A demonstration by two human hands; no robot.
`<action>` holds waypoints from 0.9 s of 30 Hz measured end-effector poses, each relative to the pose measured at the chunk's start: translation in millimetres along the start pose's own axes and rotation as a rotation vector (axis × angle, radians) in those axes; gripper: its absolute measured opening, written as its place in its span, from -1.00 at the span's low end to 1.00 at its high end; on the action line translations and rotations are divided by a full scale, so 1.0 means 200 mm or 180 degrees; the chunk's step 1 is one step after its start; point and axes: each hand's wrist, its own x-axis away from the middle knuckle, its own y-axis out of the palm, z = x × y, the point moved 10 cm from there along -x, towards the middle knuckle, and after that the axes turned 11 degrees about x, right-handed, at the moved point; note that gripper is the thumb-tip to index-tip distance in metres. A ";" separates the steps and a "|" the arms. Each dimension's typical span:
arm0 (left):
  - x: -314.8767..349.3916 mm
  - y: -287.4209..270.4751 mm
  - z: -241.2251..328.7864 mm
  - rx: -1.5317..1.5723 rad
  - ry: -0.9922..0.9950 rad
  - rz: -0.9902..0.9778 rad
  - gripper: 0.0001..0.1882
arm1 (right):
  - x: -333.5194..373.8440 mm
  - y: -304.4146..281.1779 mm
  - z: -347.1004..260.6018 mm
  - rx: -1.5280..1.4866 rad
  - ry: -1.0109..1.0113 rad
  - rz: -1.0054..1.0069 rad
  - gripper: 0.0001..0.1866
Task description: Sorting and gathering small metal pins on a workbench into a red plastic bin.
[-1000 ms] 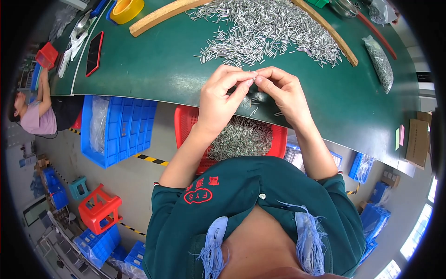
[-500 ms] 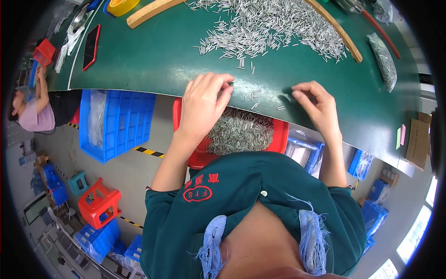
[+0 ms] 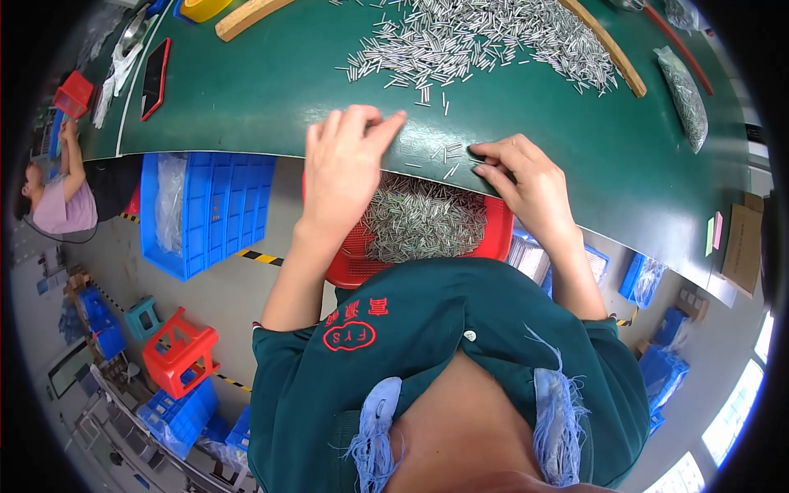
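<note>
Small silver metal pins (image 3: pixel 453 153) lie loosely on the green table near its front edge, between my hands. My right hand (image 3: pixel 530 181) is just to their right. Its thumb and index finger are apart, with the tips close to the pins and nothing visibly held. Left of the pins, my left hand (image 3: pixel 343 160) hovers over the table edge, thumb stretched out and other fingers bent, with no pin visible in it. Below the edge, a red plastic basket (image 3: pixel 499 232) holds a heap of similar pins (image 3: pixel 427 220). A large pile of pins (image 3: pixel 485 41) spreads over the far table.
Wooden strips (image 3: pixel 612 49) flank the pile. A bag of pins (image 3: pixel 684 99) lies at right, a red-edged phone (image 3: pixel 154 80) at left. Blue crates (image 3: pixel 209 209) and a red stool (image 3: pixel 179 353) stand on the floor. Another person (image 3: pixel 66 193) sits at far left.
My right hand has moved left, up to the loose pins. My left hand has shifted slightly left and away from me, its thumb now stretched out. One pin now lies farther left.
</note>
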 end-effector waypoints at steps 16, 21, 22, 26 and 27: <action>0.58 -0.65 -0.96 -0.2150 -0.2654 -0.0343 -0.75 | 0.01 -0.09 0.08 0.0237 0.0080 0.0213 -0.72; 0.62 -0.72 -0.96 -0.2205 -0.3040 -0.0310 -0.68 | -0.03 -0.04 0.01 0.0537 -0.0073 0.0140 -0.70; 0.64 -0.72 -0.96 -0.2187 -0.2972 -0.0190 -0.66 | -0.03 -0.04 0.00 0.0534 -0.0079 0.0143 -0.70; 0.49 -0.61 -0.77 -0.1047 -0.1888 0.0399 -0.69 | -0.03 0.02 -0.05 0.0445 -0.0284 0.0025 -0.69; 0.42 -0.57 -0.67 -0.0765 -0.1575 0.0359 -0.69 | -0.03 0.03 -0.07 0.0368 -0.0434 0.0026 -0.70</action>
